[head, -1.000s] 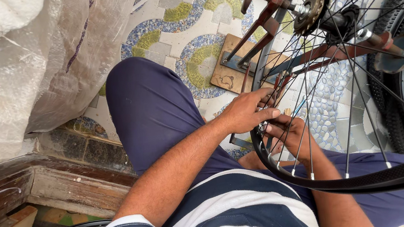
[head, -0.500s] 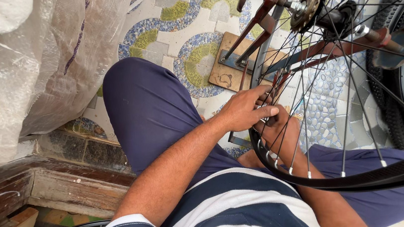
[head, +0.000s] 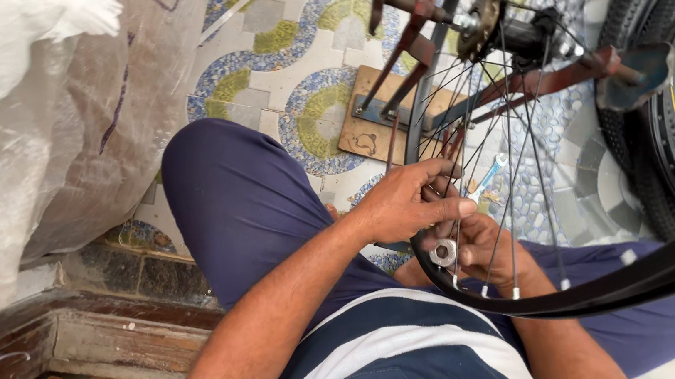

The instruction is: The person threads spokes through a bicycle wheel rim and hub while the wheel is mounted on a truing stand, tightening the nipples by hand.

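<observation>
Our left hand (head: 406, 205) pinches a thin metal spoke (head: 457, 202) of the black-rimmed bicycle wheel (head: 615, 290), which stands on a rusty red truing stand (head: 543, 80). Our right hand (head: 482, 249), behind the spokes, closes on a small silver round spoke tool (head: 443, 252).

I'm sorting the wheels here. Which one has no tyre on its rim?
The spoked wheel on the red stand, where both hands work: left hand and right hand. Its black rim is bare; the wheels at the right carry treaded tyres.
</observation>
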